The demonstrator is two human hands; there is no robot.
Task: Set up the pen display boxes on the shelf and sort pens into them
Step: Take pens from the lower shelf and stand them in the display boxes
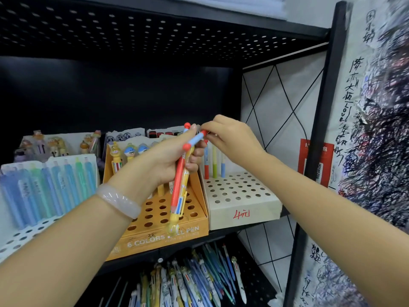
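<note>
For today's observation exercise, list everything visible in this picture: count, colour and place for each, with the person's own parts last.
Orange display box: one, mid-shelf, few character pens at its back.
Cream display box: one, right of it, about four pens standing at its back.
Pastel pens: a row, blue and green, left.
Loose pens: many, mixed colours, lower shelf.
Bangle: one, pale, left wrist.
Left hand: grips a bundle of pens, red and yellow.
Right hand: pinches a blue pen.
</note>
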